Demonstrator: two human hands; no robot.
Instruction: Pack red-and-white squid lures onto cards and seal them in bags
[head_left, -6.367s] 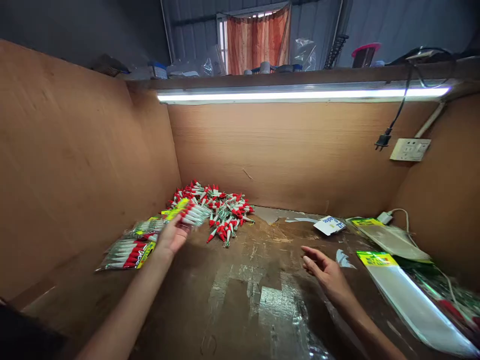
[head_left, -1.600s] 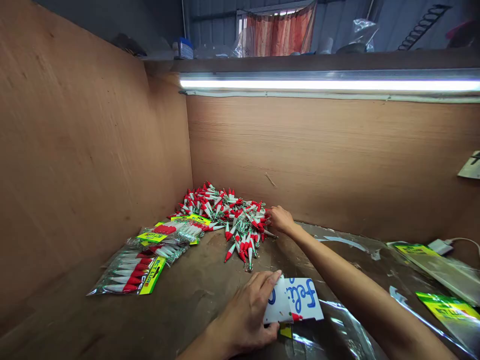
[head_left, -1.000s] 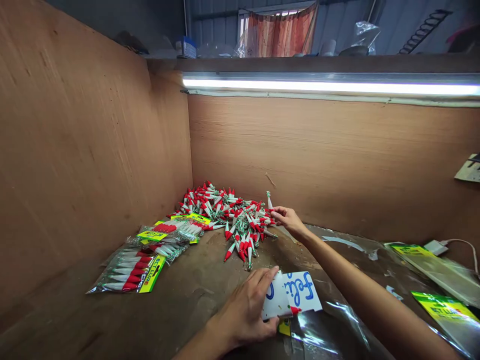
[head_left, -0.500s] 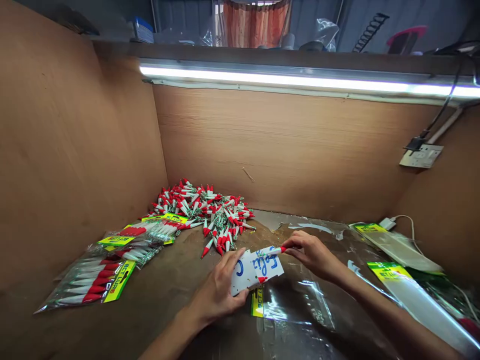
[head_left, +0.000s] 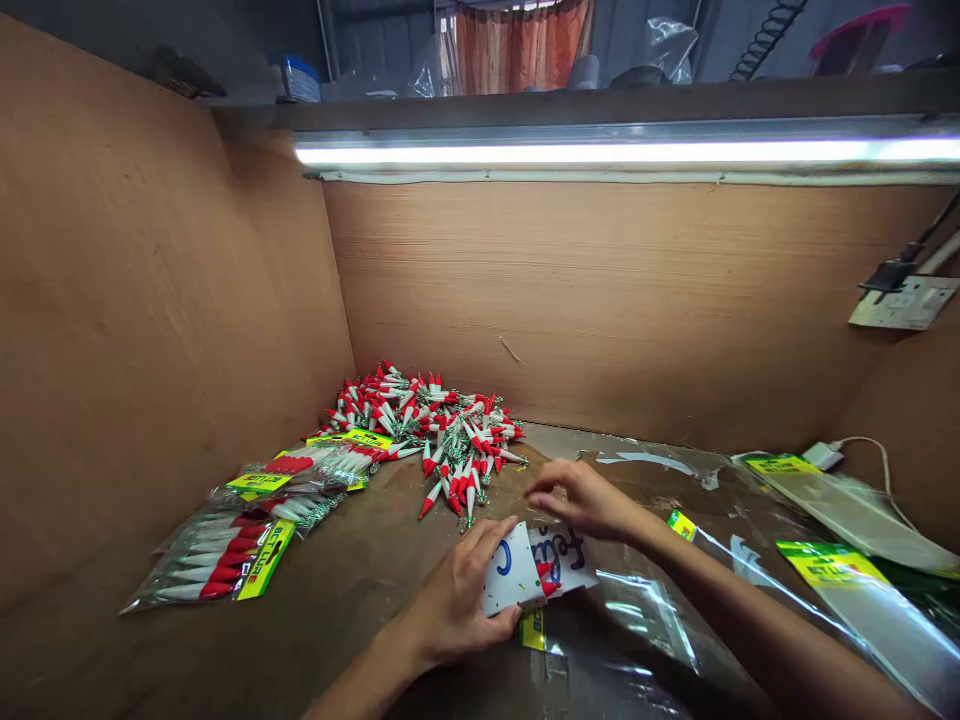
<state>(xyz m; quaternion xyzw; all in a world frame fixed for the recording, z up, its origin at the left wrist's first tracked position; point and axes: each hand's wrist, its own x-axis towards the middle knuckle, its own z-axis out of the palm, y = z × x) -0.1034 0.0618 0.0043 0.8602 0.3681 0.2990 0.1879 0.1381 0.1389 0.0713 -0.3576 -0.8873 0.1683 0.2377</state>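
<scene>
My left hand (head_left: 454,605) is closed on a white card with blue writing (head_left: 517,565), which it holds against the worktop. Two red lure tips (head_left: 548,579) show at the card's lower edge. The card lies at the mouth of a clear plastic bag with a yellow label (head_left: 637,620). Just above the card hovers my right hand (head_left: 589,500), its fingers loosely stretched to the left towards a pile of red-and-white lures (head_left: 427,430). I see nothing between those fingers.
Filled bags of lures with yellow labels (head_left: 217,560) lie at the left by the plywood wall (head_left: 150,330). Unfilled bags (head_left: 847,500) lie at the right. A wall socket with a plug (head_left: 900,300) and a tube light (head_left: 600,152) are on the back wall.
My right hand took a lure from the pile, carried it to the card and let it go. A second red tip now shows at the card. My left hand stayed on the card.
</scene>
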